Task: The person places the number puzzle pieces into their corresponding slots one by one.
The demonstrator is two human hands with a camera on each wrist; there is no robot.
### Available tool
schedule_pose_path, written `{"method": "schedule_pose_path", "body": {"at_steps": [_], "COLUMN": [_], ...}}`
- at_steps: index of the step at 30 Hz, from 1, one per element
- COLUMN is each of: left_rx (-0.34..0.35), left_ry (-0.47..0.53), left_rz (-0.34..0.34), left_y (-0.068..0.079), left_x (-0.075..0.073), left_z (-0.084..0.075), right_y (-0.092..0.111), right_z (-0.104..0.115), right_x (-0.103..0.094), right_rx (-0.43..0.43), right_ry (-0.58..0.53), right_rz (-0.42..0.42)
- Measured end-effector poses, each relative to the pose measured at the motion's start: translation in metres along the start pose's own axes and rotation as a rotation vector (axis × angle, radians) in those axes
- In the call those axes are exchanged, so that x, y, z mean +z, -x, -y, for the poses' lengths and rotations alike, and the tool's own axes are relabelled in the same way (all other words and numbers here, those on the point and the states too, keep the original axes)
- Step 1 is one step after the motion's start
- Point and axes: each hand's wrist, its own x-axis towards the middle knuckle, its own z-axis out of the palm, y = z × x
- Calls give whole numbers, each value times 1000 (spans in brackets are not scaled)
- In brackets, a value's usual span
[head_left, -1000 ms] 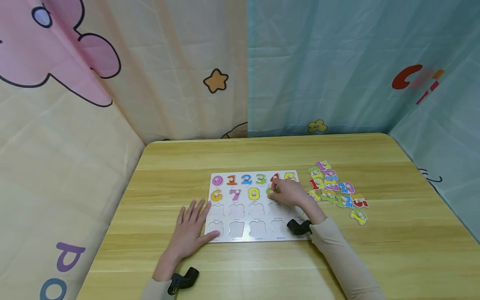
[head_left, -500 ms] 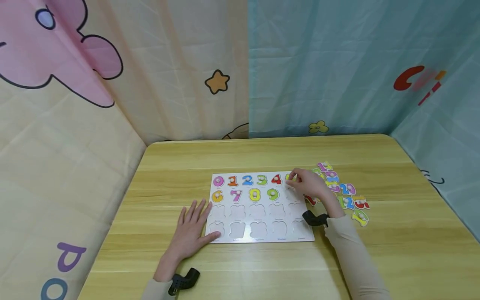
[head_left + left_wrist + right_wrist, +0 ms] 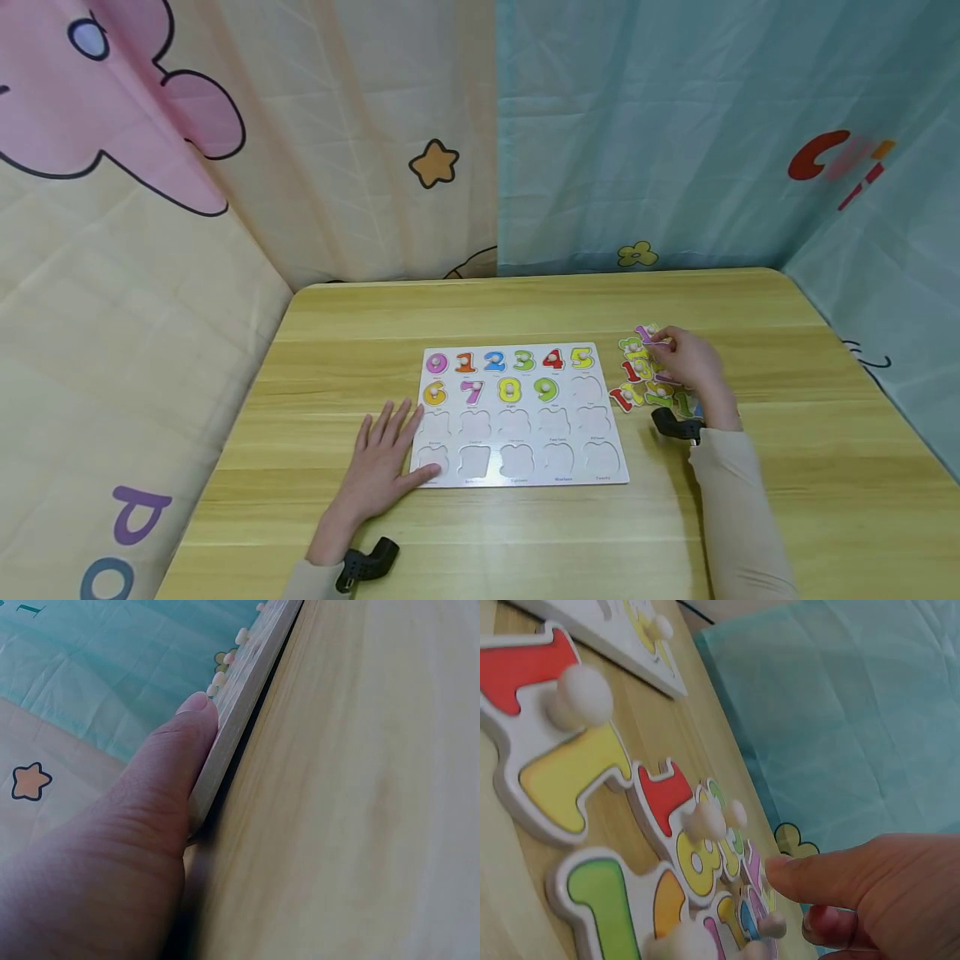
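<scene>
Partly beneath the right hand (image 3: 690, 360), number pieces (image 3: 637, 369)

Head: high, downward; wrists: low, close; board (image 3: 498, 414) shared.

Board (image 3: 495, 427): white
Board numbers (image 3: 553, 361): pink, orange, blue, green, red, yellow
Loose pieces (image 3: 562, 780): white-edged, red-and-yellow, green-and-orange
Bench (image 3: 352, 329): yellowish wood grain
Eleven-o'clock curtain (image 3: 337, 125): cream, orange star (image 3: 433, 164)
One-o'clock curtain (image 3: 637, 125): teal, yellow flower (image 3: 637, 254)
Sleeves (image 3: 738, 512): beige
Wrist cameras (image 3: 369, 562): black
</scene>
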Motion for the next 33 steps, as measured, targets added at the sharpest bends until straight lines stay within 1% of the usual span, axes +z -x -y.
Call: {"method": "schedule_pose_path", "body": {"at_steps": [3,9,16,24,28,30,33], "left_rx": [-7,-13,-6,-17,-9,-4,0], "left_ry": [1,-6,-2,0,-1,-3,-9], "left_rz": [12,26,10,25,7,-1,-1], "left_y": [0,0,1,1,1,1,0], "left_x": [0,0,2,1,2,3,3], "left_z": [0,0,1,0,0,0,1], "right_y": [1,3,4,7,8,10,12], "right_z": [-6,-9,-12,-15,-15,-13,-4], "right_x": [-4,-8,-7,-9,-12,-12,-8], "right_rx": [30,73,87,99,112,102,57], "right_ry": [26,48,49,83,82,85,88], "right_rz": [5,42,49,47,49,54,77]}}
